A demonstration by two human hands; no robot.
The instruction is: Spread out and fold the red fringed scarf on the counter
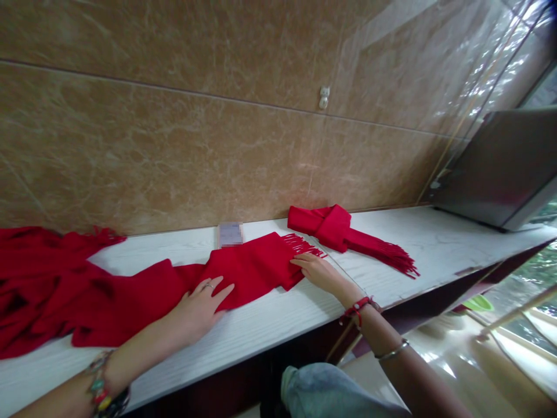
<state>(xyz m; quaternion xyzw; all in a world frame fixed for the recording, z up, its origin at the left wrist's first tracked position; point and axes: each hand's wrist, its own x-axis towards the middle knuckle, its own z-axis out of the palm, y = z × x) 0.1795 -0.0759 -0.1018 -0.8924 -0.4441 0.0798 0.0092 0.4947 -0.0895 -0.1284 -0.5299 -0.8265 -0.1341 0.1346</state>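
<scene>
A long red scarf (pixel 248 267) lies stretched along the white counter, its fringed end toward the right. On its middle part rests my left hand (pixel 202 305), fingers spread on the cloth. My right hand (pixel 319 271) lies flat at the fringed end, fingers stretched out over the edge by the tassels; whether the fingertips pinch any cloth is not visible. Behind and to the right is a second red scarf (pixel 324 226), folded and crossed over itself with its fringe pointing right. More red cloth (pixel 39 284) is heaped at the left, running into the scarf under my left hand.
The white counter (pixel 391 226) runs along a brown marbled wall (pixel 174 145). A small flat rectangular item (pixel 230 234) lies by the wall. At the right end stands a large grey box-like appliance (pixel 500 168). My knee (pixel 331 389) is below the counter's front edge.
</scene>
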